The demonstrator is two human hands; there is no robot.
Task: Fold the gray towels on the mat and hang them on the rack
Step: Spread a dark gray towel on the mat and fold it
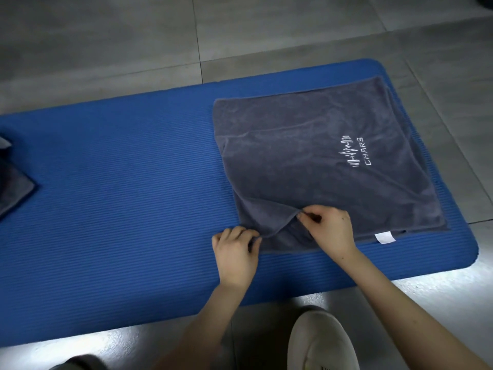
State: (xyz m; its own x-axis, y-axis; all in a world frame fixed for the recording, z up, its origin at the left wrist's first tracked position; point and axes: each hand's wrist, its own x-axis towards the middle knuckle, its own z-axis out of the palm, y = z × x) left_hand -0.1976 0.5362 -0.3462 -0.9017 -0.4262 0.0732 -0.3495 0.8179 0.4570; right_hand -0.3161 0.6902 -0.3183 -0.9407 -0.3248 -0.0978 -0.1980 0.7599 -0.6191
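Observation:
A gray towel (314, 156) with a white logo lies folded over on the right part of the blue mat (120, 196). At its near edge my left hand (234, 252) pinches the towel's near left corner against the mat. My right hand (330, 228) pinches the upper layer's edge a little to the right and lifts it slightly, so a fold stands up between the two hands. A white label (385, 237) sticks out at the towel's near right edge. No rack is in view.
Another gray towel (13, 182) lies at the mat's left edge, partly cut off by the frame. The mat rests on a gray tiled floor (133, 36). My white shoe (322, 343) stands on the floor just before the mat.

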